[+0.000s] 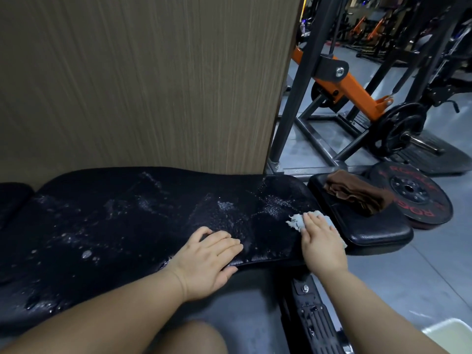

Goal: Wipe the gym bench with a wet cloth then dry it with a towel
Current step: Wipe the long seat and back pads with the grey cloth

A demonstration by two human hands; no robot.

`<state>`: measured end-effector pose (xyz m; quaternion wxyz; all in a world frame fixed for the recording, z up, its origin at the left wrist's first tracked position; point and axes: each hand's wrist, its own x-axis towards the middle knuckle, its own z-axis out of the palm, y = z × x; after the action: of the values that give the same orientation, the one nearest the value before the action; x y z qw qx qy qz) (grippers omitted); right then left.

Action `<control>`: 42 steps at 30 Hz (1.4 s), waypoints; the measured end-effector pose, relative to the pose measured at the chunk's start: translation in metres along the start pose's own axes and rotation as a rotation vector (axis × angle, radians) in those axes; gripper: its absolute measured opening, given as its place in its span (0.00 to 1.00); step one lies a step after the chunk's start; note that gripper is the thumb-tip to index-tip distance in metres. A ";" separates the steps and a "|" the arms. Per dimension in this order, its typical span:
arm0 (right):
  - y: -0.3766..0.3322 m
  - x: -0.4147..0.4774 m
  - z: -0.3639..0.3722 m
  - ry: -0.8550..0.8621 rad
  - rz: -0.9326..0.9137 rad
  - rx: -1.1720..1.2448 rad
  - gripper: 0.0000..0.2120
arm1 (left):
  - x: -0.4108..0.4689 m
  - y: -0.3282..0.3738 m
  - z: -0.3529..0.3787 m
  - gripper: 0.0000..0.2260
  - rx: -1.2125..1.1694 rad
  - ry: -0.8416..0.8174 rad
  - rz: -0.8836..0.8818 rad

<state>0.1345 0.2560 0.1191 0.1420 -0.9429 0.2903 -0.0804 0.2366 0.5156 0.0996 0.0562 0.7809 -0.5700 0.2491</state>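
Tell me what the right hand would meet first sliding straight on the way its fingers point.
Only wet black padded bench lies ahead of the right hand and its pale grey cloth. Past the pad's far edge it would probably meet the brown wood-grain panel near its corner. Depth is unclear.

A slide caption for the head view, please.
Right hand presses the cloth on the wet bench; left hand rests flat.

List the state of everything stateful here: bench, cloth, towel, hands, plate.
bench pad: wet, droplets and streaks across it.
wet cloth: bunched, on the pad's right end under the right hand.
right hand: flat, fingers straight, pressing the cloth.
left hand: fingers flat on the pad's near edge, holding nothing.
brown towel: folded, lying on the seat pad, untouched.
weight plate: lying on the floor.
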 end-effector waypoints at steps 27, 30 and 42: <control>-0.038 -0.007 0.016 0.042 0.006 -0.009 0.22 | 0.002 0.003 0.003 0.20 0.070 -0.027 -0.006; -0.058 -0.014 0.022 0.053 -0.028 -0.010 0.22 | 0.003 0.002 0.005 0.20 0.064 0.003 -0.006; -0.060 -0.023 0.016 0.083 -0.140 -0.068 0.20 | 0.004 0.006 -0.011 0.23 0.013 -0.146 -0.041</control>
<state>0.1507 0.3197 0.1214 0.0916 -0.9611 0.2318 -0.1191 0.2282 0.5143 0.1098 0.0146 0.8090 -0.5547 0.1938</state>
